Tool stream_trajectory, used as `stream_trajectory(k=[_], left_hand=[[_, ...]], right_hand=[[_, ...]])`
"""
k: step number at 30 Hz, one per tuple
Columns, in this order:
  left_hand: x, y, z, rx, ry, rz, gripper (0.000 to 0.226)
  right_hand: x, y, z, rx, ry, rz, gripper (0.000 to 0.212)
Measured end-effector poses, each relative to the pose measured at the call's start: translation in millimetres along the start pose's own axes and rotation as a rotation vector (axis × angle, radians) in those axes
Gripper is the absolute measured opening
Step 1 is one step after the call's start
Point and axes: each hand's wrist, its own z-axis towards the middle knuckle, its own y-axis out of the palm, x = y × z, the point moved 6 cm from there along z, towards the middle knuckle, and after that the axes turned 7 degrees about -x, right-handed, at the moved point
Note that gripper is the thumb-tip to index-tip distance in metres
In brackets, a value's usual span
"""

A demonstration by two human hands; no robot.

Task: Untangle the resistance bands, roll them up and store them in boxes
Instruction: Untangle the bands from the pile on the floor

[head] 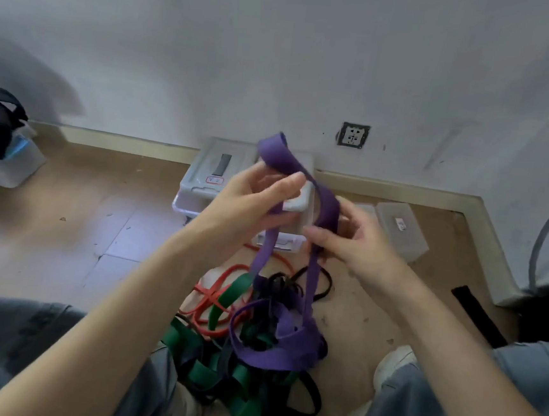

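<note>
Untangling stage, early: purple resistance band half drawn out of the heap.
Left hand pinches the band's raised loop between thumb and fingers; right hand curls round one hanging strand. Its lower part is still snarled in the pile of green, red and black bands on the floor between the person's knees. Nothing visibly rolled. Lidded plastic storage boxes stand closed by the wall; small clear box just beside them, contents unreadable.
</note>
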Motion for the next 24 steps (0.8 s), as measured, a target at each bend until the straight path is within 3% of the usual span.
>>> stream_trajectory(k=[2, 5, 7, 11, 15, 17, 19, 21, 24], left_hand=[[-45, 4, -9, -0.144, -0.203, 0.305, 0.066], [-124, 22, -34, -0.382, -0.437, 0.66, 0.071], [-142, 30, -34, -0.291, -0.401, 0.593, 0.066], [-123, 40, -14, -0.218, -0.207, 0.433, 0.025], [-111, 47, -8, -0.347, -0.172, 0.439, 0.044], [-108, 54, -10, -0.383, -0.193, 0.411, 0.027], [-87, 49, -12, -0.291, -0.191, 0.327, 0.008], [-50, 24, -8, -0.073, -0.121, 0.267, 0.006], [24, -9, -5, 0.148, 0.088, 0.229, 0.009]], right_hand=[[-14, -15, 0, 0.08, -0.08, 0.284, 0.019], [-30, -31, 0, 0.108, -0.179, 0.621, 0.013], [-29, -30, 0, 0.123, -0.182, 0.679, 0.011], [-19, -25, 0, 0.157, -0.129, 0.685, 0.011], [-13, -29, 1, 0.183, -0.129, 0.706, 0.011], [-12, -27, 2, 0.158, -0.131, 0.675, 0.011], [-10, -33, 2, 0.146, -0.095, 0.642, 0.014], [-4, -43, -1, 0.132, 0.054, 0.501, 0.028], [19, -49, -12, 0.064, 0.401, -0.044, 0.044]])
